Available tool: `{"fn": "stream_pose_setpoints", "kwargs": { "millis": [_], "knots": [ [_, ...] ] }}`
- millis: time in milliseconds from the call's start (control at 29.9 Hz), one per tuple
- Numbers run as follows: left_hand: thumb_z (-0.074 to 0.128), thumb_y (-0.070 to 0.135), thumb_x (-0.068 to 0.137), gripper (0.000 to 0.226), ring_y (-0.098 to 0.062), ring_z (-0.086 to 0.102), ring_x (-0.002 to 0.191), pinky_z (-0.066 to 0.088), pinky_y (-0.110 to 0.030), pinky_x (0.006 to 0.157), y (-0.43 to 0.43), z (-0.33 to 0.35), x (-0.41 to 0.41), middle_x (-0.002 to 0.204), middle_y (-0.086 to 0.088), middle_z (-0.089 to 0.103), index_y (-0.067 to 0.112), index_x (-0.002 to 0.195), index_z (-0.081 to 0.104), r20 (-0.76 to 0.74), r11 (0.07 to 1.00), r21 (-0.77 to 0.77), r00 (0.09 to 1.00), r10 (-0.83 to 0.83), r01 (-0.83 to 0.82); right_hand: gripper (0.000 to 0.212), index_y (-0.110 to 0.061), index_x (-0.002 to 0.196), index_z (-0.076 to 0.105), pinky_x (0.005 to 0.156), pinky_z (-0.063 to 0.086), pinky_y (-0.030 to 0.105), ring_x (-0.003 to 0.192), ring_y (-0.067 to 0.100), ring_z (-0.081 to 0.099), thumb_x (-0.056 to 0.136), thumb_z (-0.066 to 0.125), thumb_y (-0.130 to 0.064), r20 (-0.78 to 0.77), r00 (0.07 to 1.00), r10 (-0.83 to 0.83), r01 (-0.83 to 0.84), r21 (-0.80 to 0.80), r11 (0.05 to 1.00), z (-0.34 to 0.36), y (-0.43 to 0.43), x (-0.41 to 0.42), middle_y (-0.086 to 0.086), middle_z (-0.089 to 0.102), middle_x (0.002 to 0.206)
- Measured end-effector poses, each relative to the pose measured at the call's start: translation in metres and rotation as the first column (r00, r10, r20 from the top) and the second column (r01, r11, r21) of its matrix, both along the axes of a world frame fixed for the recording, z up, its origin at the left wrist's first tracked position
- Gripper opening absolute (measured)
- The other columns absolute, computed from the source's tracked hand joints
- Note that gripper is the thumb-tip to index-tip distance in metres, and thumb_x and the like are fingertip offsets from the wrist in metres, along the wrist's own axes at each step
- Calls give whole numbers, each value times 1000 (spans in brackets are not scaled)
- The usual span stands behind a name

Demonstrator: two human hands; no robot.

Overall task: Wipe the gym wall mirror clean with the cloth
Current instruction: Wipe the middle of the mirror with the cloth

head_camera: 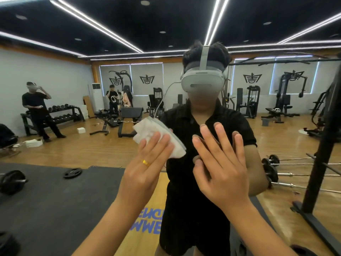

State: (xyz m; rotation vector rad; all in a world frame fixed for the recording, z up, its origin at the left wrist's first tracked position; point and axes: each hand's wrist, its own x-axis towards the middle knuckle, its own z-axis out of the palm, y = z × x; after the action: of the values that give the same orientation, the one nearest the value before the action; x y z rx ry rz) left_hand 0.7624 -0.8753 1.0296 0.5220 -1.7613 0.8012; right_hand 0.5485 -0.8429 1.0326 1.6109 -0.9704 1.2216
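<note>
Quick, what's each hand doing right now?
Left hand: open, straight fingers pressing the cloth on the mirror.
Right hand: open, fingers spread, holding nothing.

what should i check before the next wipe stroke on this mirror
1. Cloth flat against the mirror: ok, it meets its own reflection.
2. Left hand on the cloth: ok, straight fingers press it.
3. Right hand off the glass: not ok, its fingertips seem to meet their reflection and may leave prints.
4. Cloth damp enough: cannot tell.
5. Smears on the glass: cannot tell, none stand out.
6. Wiping path free: ok towards the left; the right hand blocks the other side.
</note>
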Motion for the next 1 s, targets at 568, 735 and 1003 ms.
{"fn": "stream_pose_setpoints", "kwargs": {
  "millis": [568, 735, 1003],
  "knots": [
    [65, 6, 100, 45, -36, 34, 149, 20, -44, 128, -15, 89, 3, 153, -15, 48, 3, 143, 53, -71, 998, 1, 995, -67, 67, 50, -12, 141, 61, 125, 20, 57, 149, 34, 39, 91, 64, -14, -17, 1000, -26, 26, -30, 999, 1, -1, 1, 11, 51, 154],
    [70, -5, 94, 48, -31, 40, 147, 27, -42, 126, -7, 68, -9, 150, -12, 51, 2, 140, 58, -215, 996, 39, 974, -68, 78, 51, -12, 141, 61, 125, 19, 57, 150, 33, 38, 90, 65, -13, -17, 1000, -16, 16, -32, 999, 1, -1, 2, 11, 50, 154],
    [51, 3, 104, 40, -30, 41, 146, 30, -43, 125, 3, -9, 3, 150, -15, 49, 4, 144, 47, -138, 995, 82, 989, -52, 64, 49, -12, 141, 61, 124, 21, 59, 150, 34, 39, 93, 64, -14, -14, 1000, 0, 0, -13, 1000, 0, -1, 1, 11, 50, 154]
  ]
}}
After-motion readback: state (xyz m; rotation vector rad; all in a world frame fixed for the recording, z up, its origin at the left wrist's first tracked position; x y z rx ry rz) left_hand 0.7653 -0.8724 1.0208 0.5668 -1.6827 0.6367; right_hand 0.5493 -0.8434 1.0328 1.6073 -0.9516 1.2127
